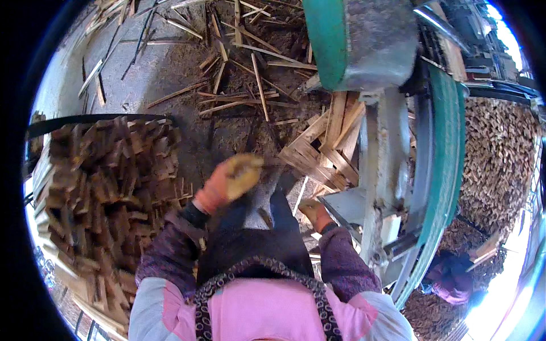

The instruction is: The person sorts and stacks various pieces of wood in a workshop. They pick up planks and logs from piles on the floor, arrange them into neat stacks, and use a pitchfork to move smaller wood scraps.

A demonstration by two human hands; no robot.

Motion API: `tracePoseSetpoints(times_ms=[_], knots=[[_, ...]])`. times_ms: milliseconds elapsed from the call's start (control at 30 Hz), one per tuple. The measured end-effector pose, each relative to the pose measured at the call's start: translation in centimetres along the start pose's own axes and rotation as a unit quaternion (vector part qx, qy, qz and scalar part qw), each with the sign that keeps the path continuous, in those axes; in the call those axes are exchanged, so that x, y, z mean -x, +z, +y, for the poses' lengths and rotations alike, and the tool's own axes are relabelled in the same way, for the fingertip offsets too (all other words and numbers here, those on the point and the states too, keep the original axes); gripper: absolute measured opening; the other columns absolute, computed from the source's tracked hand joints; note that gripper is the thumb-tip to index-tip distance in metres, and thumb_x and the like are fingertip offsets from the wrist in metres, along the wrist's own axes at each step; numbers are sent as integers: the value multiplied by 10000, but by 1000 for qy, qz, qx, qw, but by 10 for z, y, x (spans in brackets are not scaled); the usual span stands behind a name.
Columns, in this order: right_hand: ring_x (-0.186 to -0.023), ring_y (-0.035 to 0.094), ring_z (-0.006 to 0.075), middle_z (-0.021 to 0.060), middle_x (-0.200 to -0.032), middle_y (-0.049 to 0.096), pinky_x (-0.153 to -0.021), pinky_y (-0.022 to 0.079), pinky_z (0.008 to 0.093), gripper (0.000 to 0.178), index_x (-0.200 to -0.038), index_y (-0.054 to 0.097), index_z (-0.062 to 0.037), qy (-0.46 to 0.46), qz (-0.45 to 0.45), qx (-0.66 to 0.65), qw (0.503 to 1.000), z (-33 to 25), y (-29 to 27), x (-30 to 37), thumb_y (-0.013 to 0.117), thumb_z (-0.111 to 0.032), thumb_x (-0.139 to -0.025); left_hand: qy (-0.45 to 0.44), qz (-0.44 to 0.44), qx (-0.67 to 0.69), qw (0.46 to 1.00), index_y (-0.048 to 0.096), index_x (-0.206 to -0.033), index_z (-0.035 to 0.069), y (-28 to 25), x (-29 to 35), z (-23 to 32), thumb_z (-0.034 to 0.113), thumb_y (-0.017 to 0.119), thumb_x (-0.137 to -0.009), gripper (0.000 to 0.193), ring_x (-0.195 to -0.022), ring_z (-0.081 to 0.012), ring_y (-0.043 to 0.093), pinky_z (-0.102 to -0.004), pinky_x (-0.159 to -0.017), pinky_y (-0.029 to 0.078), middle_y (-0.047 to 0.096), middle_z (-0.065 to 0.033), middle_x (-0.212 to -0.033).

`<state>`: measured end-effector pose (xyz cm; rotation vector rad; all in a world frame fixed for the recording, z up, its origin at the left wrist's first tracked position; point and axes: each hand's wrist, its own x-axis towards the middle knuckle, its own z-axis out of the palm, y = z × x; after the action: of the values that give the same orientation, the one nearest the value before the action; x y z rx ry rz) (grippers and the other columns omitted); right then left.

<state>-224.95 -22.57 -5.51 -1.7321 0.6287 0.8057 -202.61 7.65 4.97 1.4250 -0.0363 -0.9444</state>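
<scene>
Several rough wooden pieces [314, 166] lie heaped beside the machine's metal plate [346, 206]; we judge them light, stiff and splintery, best held mid-length. Our gloved left hand [242, 175], blurred, is near them, our right hand [314, 214] beside the plate; we cannot tell whether either grips anything.

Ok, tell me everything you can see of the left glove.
The left glove is yellow over the fingers and orange toward the wrist, its material unclear through blur. Worn on the left hand, it is between the wood pile and the slats, fingers pointing right, apparently curled. Its orange end meets a dark sleeve end. Any held object is unclear.
</scene>
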Motion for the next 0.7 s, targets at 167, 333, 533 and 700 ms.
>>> tracePoseSetpoints(times_ms=[167,333,533,700], knots=[[-1104,666,339,197,-1157,721,-975,511,401,544,-1179,702,6,88,29,129,987,157,-12,-134,768,-415,-841,-216,-27,64,974,583,-1365,8,3,-56,-290,261,761,-929,534,-1012,-150,635,-328,-854,537,704,-64,-1178],[-1089,670,392,260,-1169,698,-940,526,445,637,-1082,731,2,123,235,343,901,233,-79,-270,834,-515,-725,-346,-31,144,926,626,-1313,68,15,-177,-463,400,701,-920,519,-923,-219,631,-363,-802,512,676,-61,-1184],[-1099,685,393,249,-1144,721,-949,533,474,743,-1092,765,-40,147,333,508,781,364,-143,-370,788,-672,-701,-382,-57,332,861,604,-1376,168,55,-320,-625,488,624,-962,523,-1000,-245,615,-419,-866,503,615,-67,-1270],[-1170,638,410,237,-1246,665,-996,518,467,904,-1321,602,-70,104,400,438,798,384,-134,-407,891,-550,-611,-319,-116,408,848,567,-1425,209,79,-389,-695,513,561,-1018,508,-1115,-260,626,-422,-998,481,618,-28,-1367]])
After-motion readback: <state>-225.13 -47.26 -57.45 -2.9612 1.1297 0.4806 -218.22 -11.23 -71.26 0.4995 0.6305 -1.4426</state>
